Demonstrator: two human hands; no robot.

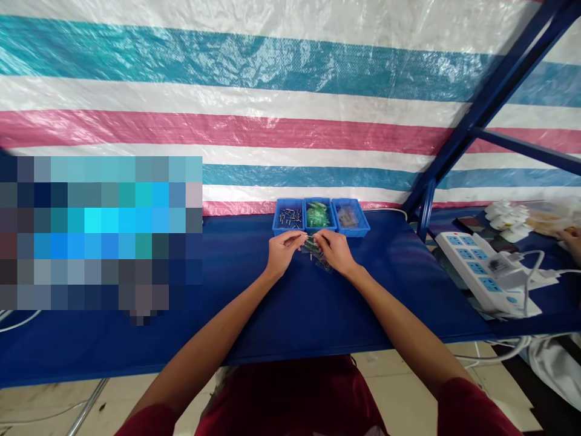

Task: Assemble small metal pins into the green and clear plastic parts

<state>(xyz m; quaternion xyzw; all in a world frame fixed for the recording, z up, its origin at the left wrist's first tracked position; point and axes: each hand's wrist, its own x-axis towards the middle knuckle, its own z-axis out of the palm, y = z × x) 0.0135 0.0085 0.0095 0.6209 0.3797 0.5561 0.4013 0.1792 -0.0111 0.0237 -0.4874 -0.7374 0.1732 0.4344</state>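
Observation:
My left hand (285, 249) and my right hand (336, 249) meet over the blue table, fingertips pinched. A thin pale piece (310, 235) stretches between them; it is too small to name its kind. Just under the fingers lie small clear packets (323, 263) with something green and metallic about them, partly hidden by my hands. Right behind my hands stand three blue bins in a row. The left bin (275, 229) has small metal screw-like pieces, the middle bin (321, 230) green packets, and the right bin (361, 231) clear plastic pieces or bags.
To the right, a white power strip (469, 254) with plugs and cables lies near a blue metal post (426, 209). White parts (507, 218) and another person's hand (572, 241) are at the far right. Striped sheeting (290, 130) hangs behind the table (290, 321). The left side is blurred out.

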